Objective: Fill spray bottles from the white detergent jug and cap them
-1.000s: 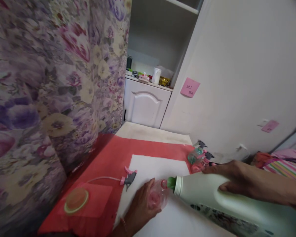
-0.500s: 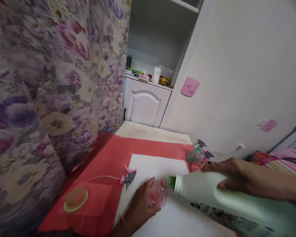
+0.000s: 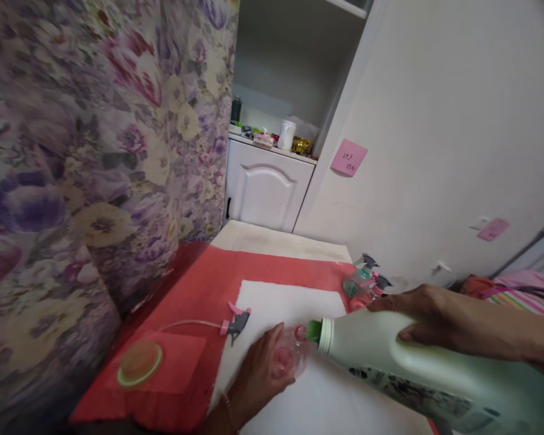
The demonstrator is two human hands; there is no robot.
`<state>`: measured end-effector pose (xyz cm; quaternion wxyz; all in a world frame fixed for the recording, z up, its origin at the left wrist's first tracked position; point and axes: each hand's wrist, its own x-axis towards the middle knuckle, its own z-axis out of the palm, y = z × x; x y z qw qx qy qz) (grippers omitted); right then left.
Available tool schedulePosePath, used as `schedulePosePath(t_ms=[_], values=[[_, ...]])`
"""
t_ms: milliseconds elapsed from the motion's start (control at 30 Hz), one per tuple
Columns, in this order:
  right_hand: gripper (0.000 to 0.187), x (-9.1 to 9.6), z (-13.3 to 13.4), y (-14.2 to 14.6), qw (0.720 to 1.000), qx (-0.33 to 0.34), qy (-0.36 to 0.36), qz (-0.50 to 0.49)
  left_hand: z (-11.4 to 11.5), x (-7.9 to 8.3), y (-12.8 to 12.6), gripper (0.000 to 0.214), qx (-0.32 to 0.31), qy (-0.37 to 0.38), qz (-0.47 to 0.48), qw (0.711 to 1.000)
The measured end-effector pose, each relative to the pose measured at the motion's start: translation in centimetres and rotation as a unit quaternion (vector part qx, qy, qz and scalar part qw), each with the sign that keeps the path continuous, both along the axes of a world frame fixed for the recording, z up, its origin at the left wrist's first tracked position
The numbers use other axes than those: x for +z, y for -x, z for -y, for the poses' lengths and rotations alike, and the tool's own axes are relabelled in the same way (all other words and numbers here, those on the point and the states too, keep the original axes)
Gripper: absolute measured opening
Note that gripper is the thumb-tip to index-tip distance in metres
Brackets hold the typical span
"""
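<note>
My left hand [image 3: 263, 361] is wrapped round a small clear pink spray bottle [image 3: 294, 356] whose top is off, its neck tilted toward the right. My right hand [image 3: 439, 320] grips a large pale green jug [image 3: 376, 341] by its handle, tipped onto its side. The jug's green spout [image 3: 314, 331] meets the bottle's mouth or sits right beside it; I cannot make out any liquid flowing. Left of the bottle lies a grey and pink spray trigger head [image 3: 238, 323] with its thin tube stretched to the left.
Two spray bottles, a green one [image 3: 357, 281] and a pink one [image 3: 366, 297], stand at the table's far right. A round cream-rimmed lid [image 3: 140, 364] lies at the left on red paper. White paper [image 3: 290, 296] covers the middle. A floral curtain [image 3: 104, 199] borders the left side.
Both hands, the jug and the bottle keep practically the same places. The whole view has shifted very slightly.
</note>
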<state>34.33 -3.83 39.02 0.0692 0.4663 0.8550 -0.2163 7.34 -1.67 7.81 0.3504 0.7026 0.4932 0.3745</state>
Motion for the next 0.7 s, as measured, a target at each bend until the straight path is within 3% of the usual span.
schedulePosePath(t_ms=[700], values=[[0.053,0.19,0.12,0.1,1.0,-0.01,0.008,-0.005,-0.09,0.19,-0.11,0.088,0.006,0.01,-0.013,1.0]])
